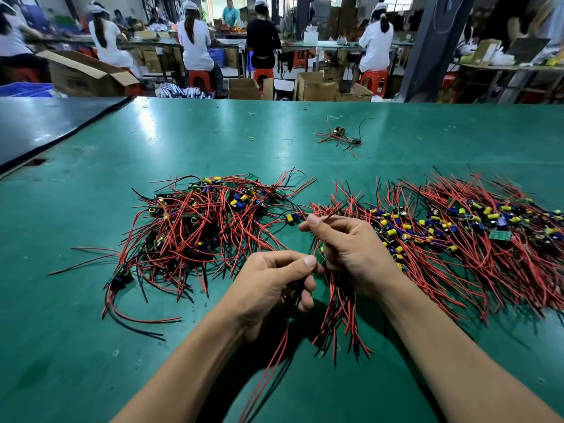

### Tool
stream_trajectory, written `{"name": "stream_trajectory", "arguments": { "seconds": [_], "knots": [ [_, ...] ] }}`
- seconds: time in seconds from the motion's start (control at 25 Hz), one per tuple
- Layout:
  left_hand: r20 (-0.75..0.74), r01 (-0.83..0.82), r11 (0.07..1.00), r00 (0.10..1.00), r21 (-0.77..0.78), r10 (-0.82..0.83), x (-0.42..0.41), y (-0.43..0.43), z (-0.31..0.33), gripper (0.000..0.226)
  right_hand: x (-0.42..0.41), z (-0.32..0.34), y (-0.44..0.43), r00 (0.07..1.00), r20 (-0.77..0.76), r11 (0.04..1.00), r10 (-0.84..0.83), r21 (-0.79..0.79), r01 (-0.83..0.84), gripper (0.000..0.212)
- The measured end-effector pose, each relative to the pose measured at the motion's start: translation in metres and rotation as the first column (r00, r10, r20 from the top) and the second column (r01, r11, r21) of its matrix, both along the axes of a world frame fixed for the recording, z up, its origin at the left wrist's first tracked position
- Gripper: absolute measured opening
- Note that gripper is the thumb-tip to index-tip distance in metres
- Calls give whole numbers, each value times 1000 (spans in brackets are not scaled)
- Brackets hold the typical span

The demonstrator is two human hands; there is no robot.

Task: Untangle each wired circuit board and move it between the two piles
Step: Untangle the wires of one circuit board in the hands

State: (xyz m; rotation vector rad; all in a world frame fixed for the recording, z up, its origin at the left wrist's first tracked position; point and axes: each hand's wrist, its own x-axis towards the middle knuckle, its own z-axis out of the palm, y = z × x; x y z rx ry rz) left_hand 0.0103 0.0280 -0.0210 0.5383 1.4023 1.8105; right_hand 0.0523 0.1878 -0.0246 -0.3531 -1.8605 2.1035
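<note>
green bench mat in a busy assembly hall. capped workers sit at far benches, backs turned.

two heaps on the mat. left pile: boards and red/black leads knotted every which way. right pile: wider, leads lying mostly one direction, boards in a band along the middle. it reads as sorted stock and the bigger share, so the job looks past halfway, with a sizeable left heap to go. small stray cluster well apart toward the far edge, a rubber band near it.

between the piles, over the near mat: left hand curled tight round a wired circuit board, yellow capacitor just showing under the fingers, leads trailing toward the near edge. right hand pinches thin leads between thumb and forefinger, a bunch of red wires hanging below it. cannot tell whether both hands share one board. step in hand, by the look: teasing it free.
</note>
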Motion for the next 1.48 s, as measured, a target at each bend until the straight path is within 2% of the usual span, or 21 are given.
{"name": "stream_trajectory", "arguments": {
  "seconds": [0.12,0.28,0.48,0.6,0.76,0.84,1.0,1.08,1.28,1.48],
  "knots": [
    [-18,-4,1000,1000,1,4,0,2,-2,19,-1,1,-2,996,-49,995,-69,-76,65,32],
    [-54,7,1000,999,3,-7,0,3,-1,19,-3,4,-1,984,-11,969,-176,-178,171,36],
    [-32,-10,1000,999,-29,9,2,4,-3,20,-4,3,-2,983,56,953,-174,-240,182,46],
    [19,-59,997,998,-45,60,1,5,-4,22,-2,3,-2,997,74,974,-24,-223,40,42],
    [117,-93,996,989,-6,93,-2,6,-1,22,6,7,1,943,106,947,314,-98,-305,28],
    [146,-63,998,988,27,58,-3,4,0,20,7,8,3,931,81,932,357,-96,-349,28],
    [209,22,995,977,96,-41,0,3,3,16,6,4,-1,960,-31,939,279,-199,-279,25],
    [199,-16,996,980,93,-3,-3,3,3,17,3,1,-7,978,-54,954,203,-213,-210,20],
    [106,-131,989,987,71,124,-5,5,-5,19,-2,0,-12,999,16,996,-47,-72,48,38],
    [54,-112,992,993,64,109,-2,6,-7,20,1,6,-10,996,29,993,-84,88,81,46]
  ]
}}
